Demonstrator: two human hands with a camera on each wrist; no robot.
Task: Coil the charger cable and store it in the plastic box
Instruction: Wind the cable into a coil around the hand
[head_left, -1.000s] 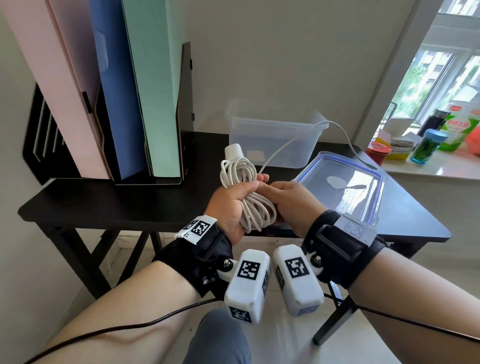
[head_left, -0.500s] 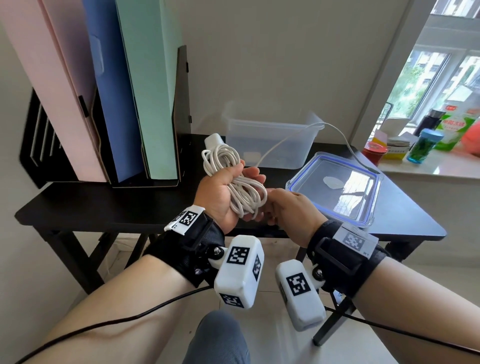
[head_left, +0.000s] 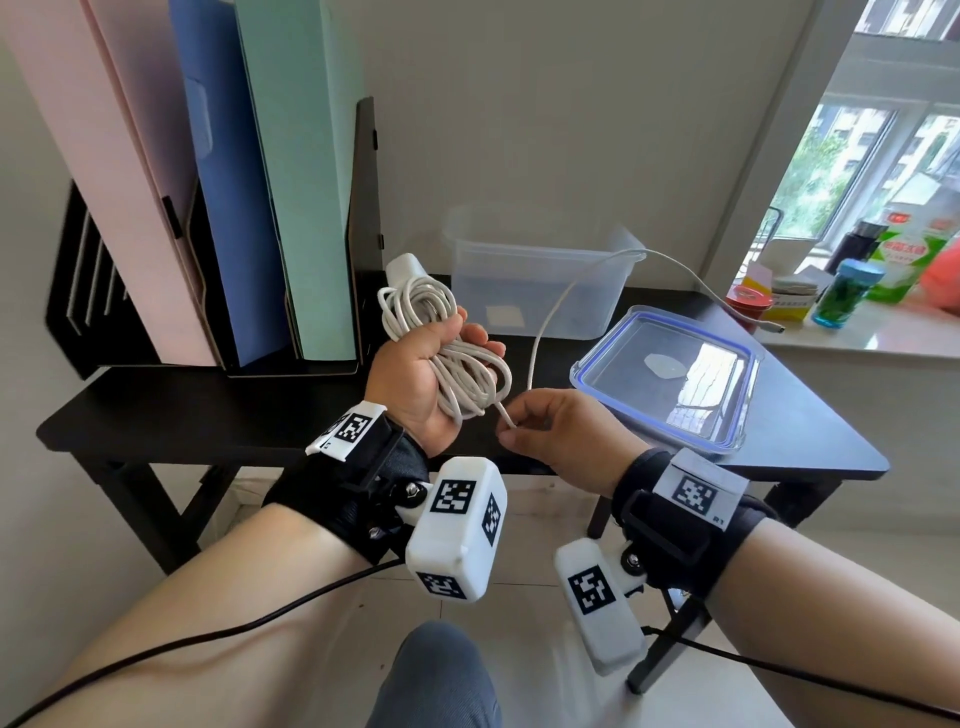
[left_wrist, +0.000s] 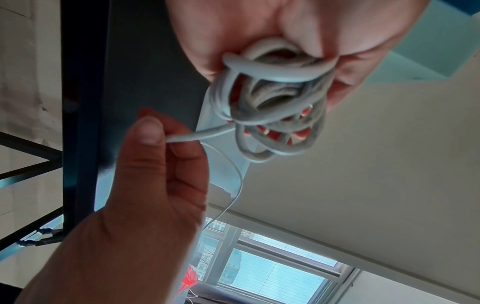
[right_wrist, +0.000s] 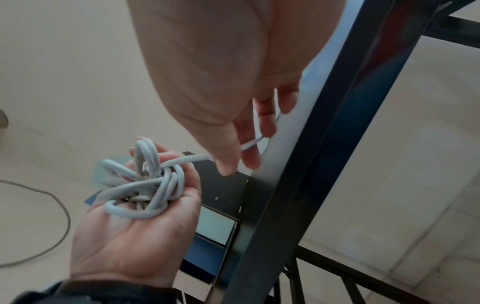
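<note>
Over the front edge of the black surface (head_left: 218, 415), the left hand (head_left: 415, 374) grips the bundled charger cable (head_left: 457, 364) so the loops stay put, while the right hand (head_left: 561, 431) pinches the loose tail for another wrap, plastic box (head_left: 535, 291) waiting behind, empty.

A plain off-white wall (head_left: 545, 119) fills the upper centre of the head view. A black table (head_left: 218, 415) with angled black legs spans the middle of the frame. On it at upper left stands a black file rack (head_left: 366, 208) holding pink, blue and green folders. At upper right a window (head_left: 852, 156) admits daylight over a pale sill (head_left: 883, 340). Light floor tiles (head_left: 524, 582) show at bottom.
</note>
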